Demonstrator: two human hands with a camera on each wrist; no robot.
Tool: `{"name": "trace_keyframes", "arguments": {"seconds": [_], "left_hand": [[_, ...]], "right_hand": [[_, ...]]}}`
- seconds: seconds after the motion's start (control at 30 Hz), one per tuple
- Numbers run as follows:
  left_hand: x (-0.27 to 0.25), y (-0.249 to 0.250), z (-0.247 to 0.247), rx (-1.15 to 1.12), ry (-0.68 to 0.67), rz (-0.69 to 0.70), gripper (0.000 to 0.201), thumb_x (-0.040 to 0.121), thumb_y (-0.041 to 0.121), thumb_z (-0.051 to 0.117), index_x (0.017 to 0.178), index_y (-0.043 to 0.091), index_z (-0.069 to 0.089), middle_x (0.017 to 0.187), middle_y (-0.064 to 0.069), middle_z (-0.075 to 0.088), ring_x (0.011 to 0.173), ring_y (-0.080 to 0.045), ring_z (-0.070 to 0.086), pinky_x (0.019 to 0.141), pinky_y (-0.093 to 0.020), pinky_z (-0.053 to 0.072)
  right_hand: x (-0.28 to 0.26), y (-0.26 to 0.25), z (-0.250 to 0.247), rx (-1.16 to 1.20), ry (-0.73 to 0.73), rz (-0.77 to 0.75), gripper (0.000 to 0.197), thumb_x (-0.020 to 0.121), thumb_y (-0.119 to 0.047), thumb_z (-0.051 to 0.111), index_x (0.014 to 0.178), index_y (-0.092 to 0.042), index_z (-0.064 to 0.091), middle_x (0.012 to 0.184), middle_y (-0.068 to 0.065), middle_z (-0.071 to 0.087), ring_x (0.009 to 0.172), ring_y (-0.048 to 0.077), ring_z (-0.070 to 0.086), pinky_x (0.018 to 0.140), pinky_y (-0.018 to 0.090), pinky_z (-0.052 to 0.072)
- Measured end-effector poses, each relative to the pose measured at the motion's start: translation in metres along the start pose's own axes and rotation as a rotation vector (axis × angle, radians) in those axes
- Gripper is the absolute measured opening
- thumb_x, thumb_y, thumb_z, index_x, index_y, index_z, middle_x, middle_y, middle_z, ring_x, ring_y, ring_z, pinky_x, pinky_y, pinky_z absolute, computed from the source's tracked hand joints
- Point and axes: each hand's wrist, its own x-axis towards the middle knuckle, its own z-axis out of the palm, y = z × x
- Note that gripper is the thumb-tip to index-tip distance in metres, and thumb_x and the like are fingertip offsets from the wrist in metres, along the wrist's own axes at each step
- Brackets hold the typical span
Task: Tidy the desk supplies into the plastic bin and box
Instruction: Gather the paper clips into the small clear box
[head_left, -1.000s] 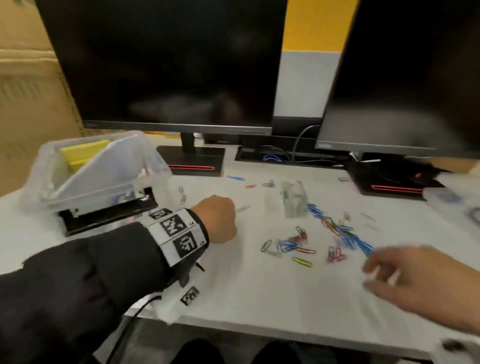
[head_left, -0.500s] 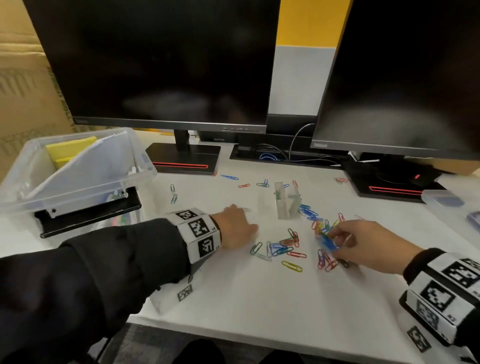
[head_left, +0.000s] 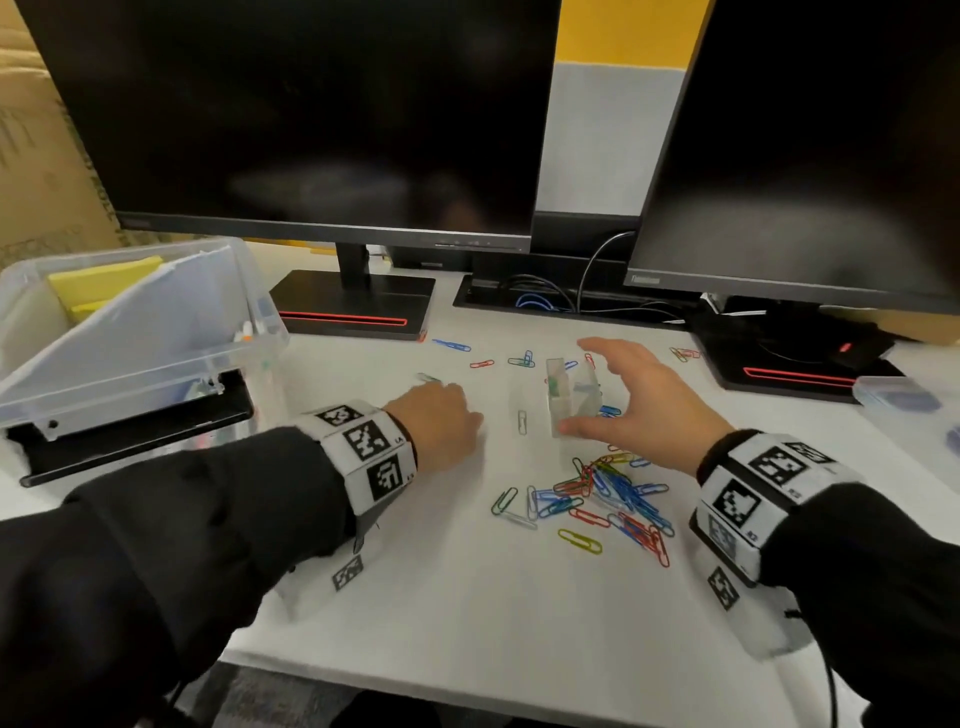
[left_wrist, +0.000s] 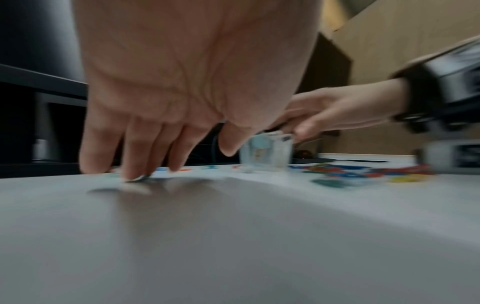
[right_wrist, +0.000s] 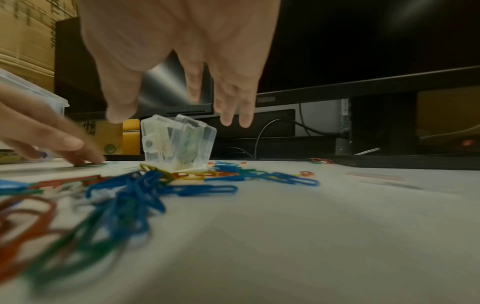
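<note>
Many coloured paper clips (head_left: 608, 493) lie heaped on the white desk (head_left: 467, 613), with loose ones further back. A small clear box (head_left: 571, 405) stands upright just behind the heap. My right hand (head_left: 574, 387) is spread around it, thumb low at its near corner and fingers over its top. In the right wrist view the hand (right_wrist: 176, 119) hovers over the box (right_wrist: 179, 144) without gripping it. My left hand (head_left: 441, 410) rests left of the box. Its straight fingertips (left_wrist: 135, 174) press a clip flat on the desk.
A clear plastic bin (head_left: 244, 291) holding yellow pads and a white sheet sits at the far left on a black tray. Two monitor stands (head_left: 358, 306) line the back. A clear lid (head_left: 893, 395) lies at the right edge.
My right hand left the clip heap, moved back to the small box and spread its fingers. My left hand stays down on the desk, left of the box.
</note>
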Motion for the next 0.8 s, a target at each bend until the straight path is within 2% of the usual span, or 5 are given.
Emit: {"name": "trace_keyframes", "arguments": {"seconds": [0.23,0.37,0.47,0.6,0.8], "left_hand": [[0.007,0.010,-0.002,-0.191,0.405,0.475,0.054,0.090,0.023,0.055,0.139,0.023,0.033,0.143,-0.002,0.034,0.130,-0.020,0.036,0.107,-0.037,0.036],[0.017,0.021,-0.004,-0.104,0.302,0.519,0.067,0.085,0.015,0.062,0.141,0.033,0.029,0.148,-0.004,0.026,0.134,-0.023,0.032,0.107,-0.037,0.037],[0.022,0.024,-0.008,0.000,0.275,0.499,0.056,0.087,0.012,0.058,0.136,0.029,0.040,0.147,-0.003,0.027,0.132,-0.023,0.034,0.105,-0.037,0.038],[0.022,0.026,-0.010,-0.097,0.383,0.521,0.019,0.088,0.020,0.058,0.106,0.016,0.064,0.123,-0.004,0.049,0.113,-0.020,0.050,0.095,-0.035,0.044],[0.015,0.031,-0.012,-0.256,0.635,0.696,0.012,0.081,0.014,0.069,0.089,0.005,0.072,0.092,-0.013,0.058,0.074,-0.019,0.052,0.066,-0.027,0.045]], "right_hand": [[0.016,0.005,0.011,-0.100,-0.081,0.086,0.051,0.072,-0.014,0.073,0.119,-0.021,0.055,0.131,0.008,0.044,0.117,0.021,0.047,0.086,0.021,0.035],[0.017,0.004,0.011,-0.109,-0.053,0.069,0.033,0.079,-0.009,0.064,0.111,-0.013,0.064,0.118,0.009,0.058,0.092,0.016,0.050,0.076,0.021,0.036],[0.014,0.003,0.010,-0.065,0.001,0.033,0.029,0.083,-0.012,0.061,0.112,-0.013,0.065,0.121,0.005,0.059,0.102,0.017,0.054,0.082,0.019,0.037],[0.007,0.004,0.004,0.045,0.181,-0.011,0.029,0.085,-0.009,0.054,0.111,-0.014,0.064,0.121,0.003,0.056,0.100,0.011,0.050,0.084,0.018,0.037],[-0.013,0.015,-0.011,0.298,0.224,0.033,0.019,0.092,-0.019,0.052,0.108,-0.027,0.056,0.114,-0.001,0.053,0.083,0.011,0.063,0.067,0.019,0.054]]}}
